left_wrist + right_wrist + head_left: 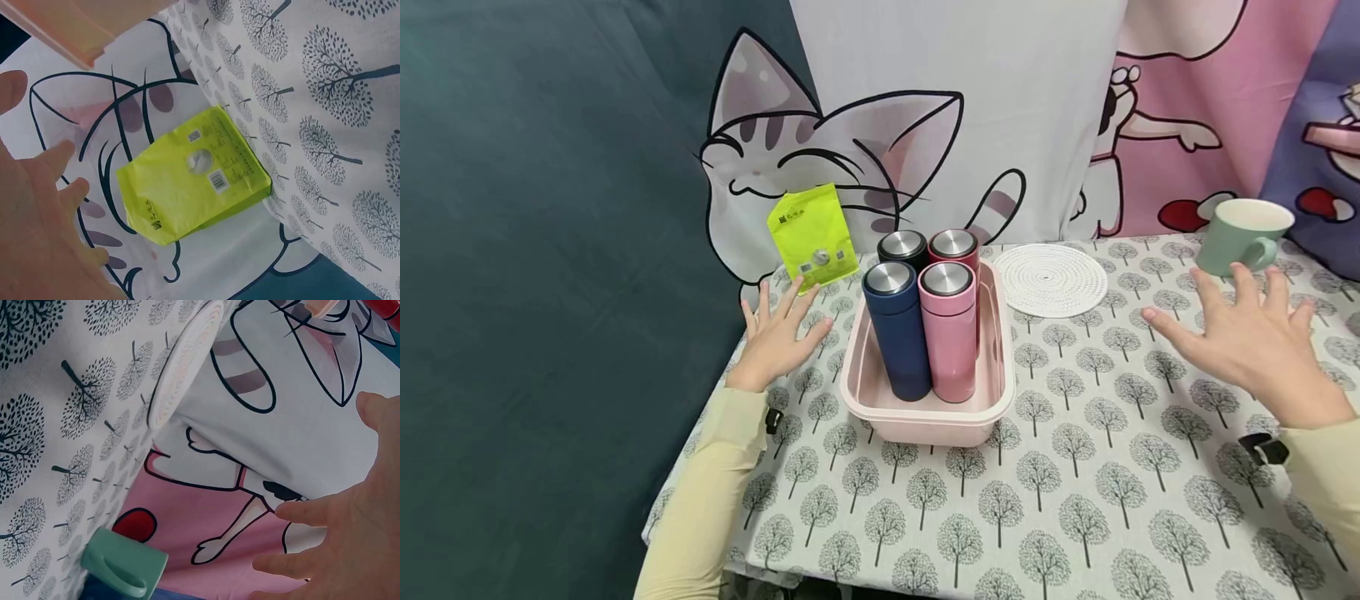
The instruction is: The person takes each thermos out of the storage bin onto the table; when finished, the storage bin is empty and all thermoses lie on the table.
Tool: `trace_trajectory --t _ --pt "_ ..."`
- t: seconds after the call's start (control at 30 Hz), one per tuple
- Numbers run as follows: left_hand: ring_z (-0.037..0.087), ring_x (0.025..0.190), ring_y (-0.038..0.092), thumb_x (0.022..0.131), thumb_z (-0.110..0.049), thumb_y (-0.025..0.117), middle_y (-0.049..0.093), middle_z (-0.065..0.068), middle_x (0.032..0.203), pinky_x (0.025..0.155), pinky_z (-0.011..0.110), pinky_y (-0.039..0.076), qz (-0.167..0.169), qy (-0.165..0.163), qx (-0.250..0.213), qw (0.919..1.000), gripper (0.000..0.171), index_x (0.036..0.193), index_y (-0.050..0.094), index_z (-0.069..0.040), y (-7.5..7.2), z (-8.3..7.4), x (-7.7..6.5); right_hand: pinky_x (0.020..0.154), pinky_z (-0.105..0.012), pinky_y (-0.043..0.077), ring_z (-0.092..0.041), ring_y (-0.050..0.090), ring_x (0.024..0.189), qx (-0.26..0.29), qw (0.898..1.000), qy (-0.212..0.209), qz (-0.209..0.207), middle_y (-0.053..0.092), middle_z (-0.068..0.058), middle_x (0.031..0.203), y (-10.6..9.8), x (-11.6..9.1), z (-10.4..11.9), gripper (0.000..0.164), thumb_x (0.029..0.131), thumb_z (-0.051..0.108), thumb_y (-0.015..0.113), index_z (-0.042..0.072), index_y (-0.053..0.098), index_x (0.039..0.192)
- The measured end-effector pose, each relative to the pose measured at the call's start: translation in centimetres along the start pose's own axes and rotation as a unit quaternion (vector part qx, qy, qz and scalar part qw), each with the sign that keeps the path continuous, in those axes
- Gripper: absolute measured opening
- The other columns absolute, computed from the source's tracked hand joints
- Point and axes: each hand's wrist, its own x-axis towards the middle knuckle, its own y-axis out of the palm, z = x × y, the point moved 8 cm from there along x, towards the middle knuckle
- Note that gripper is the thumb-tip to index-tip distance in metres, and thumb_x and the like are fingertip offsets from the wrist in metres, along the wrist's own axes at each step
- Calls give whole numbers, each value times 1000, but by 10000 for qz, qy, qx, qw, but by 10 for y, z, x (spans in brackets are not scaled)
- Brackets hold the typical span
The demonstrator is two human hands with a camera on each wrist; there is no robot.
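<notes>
My left hand (pixel 777 340) spreads its fingers over the left side of the table, holding nothing. Just beyond its fingertips stands a bright yellow-green packet (pixel 814 237), also plain in the left wrist view. To the right my other hand (pixel 1255 337) has its fingers spread too, with nothing in them. A green mug (pixel 1243 237) stands behind that right hand. Between the hands sits a pale pink plastic basin (pixel 925 419) with thermos bottles upright in it: a navy one (pixel 897 333), a pink one (pixel 949 337), a black one (pixel 902 245) and a red one (pixel 955 242).
A round white woven mat (pixel 1051 281) lies right of the basin toward the back. The tablecloth (pixel 1037 500) has a tree print. Behind the table hangs a cartoon cat curtain (pixel 880 50), with a dark green cloth (pixel 550 292) at the left.
</notes>
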Motion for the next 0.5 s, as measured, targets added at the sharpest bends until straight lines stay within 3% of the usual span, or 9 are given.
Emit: trace_trajectory --t 0.13,0.23,0.3,0.37,0.47,0.5 --pt "38 147 -22 96 -69 30 2 -1 166 116 66 -18 194 -127 -526 9983 73 157 17 -30 0 -1 2 95 -89 -2 -61 -12 140 96 9997 -160 -145 7 -39 154 -3 0 4 91 92 67 44 9 17 156" --pt "40 150 7 98 -63 39 18 7 164 122 62 9 447 -336 -1496 9872 75 156 23 -20 -1 -4 1 105 -82 5 -57 3 143 341 9971 -434 -524 21 -35 153 -10 -3 13 85 92 61 50 4 29 152" --pt "40 143 31 99 -54 47 31 13 159 117 57 32 753 -475 -2402 9666 72 154 29 -11 2 -9 -1 107 -78 15 -55 18 140 596 9933 -557 -820 31 -32 151 -15 -8 19 78 92 56 54 3 37 148" --pt "40 131 49 99 -42 53 42 19 151 105 51 49 1153 -561 -3301 9352 67 150 35 -3 8 -17 -3 105 -76 21 -55 29 135 904 9887 -622 -1018 40 -31 147 -17 -13 24 72 93 51 57 3 43 144" --pt "40 116 61 98 -27 60 48 25 144 93 44 58 1731 -593 -4218 8881 61 145 38 5 20 -32 -5 103 -75 27 -56 39 128 1366 9818 -629 -1157 46 -30 143 -16 -18 30 65 93 46 60 5 48 142" --pt "38 113 63 98 -22 60 50 26 142 93 42 59 1853 -539 -4374 8783 59 144 39 7 24 -36 -5 102 -74 29 -56 42 125 1476 9798 -642 -1187 48 -31 140 -16 -19 33 64 93 45 61 5 49 141"
